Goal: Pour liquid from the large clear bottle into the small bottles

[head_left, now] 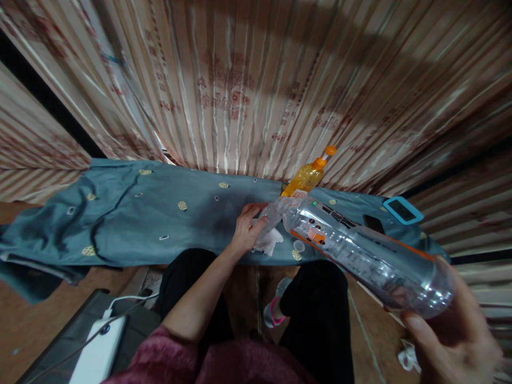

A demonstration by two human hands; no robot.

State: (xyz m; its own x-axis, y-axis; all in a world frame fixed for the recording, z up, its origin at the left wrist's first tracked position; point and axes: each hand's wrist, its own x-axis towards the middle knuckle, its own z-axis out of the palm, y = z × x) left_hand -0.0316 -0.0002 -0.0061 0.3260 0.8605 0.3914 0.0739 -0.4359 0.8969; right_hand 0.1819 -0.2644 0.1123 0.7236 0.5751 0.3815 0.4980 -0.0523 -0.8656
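a: state the hold on the clear plastic bottle (360, 256).

b: the right hand (456, 336) carries its base end. the fingers (420, 325) are curled around the base and clamped on it; the thumb side is blurred, so its exact seat cannot be told. the bottle lies nearly level, neck pointing away from those fingers toward the left hand (248, 229).

a: and the left hand?

b: its fingers are closed around the neck end of the bottle, pressed against crumpled clear plastic there. whether a cap sits under the fingertips cannot be told. a white tissue (270, 242) lies just below those fingers, touching or nearly touching them.

a: why a two-point hold?

b: judgement only: one hand at the base steadies a long, light body while the other works at the neck; it looks empty.

a: surroundings?

b: just beyond the left fingers stands an orange drink bottle (306, 176), tilted, with an orange cap. all of this is over a blue-grey patterned cloth (140, 213) spread on a ledge before a striped curtain (256, 80). beyond the bottle's middle, well apart from the right fingers, lies a blue-rimmed device (403, 209). far to the near left of the left arm sits a white power bank (98, 354) with a cable.
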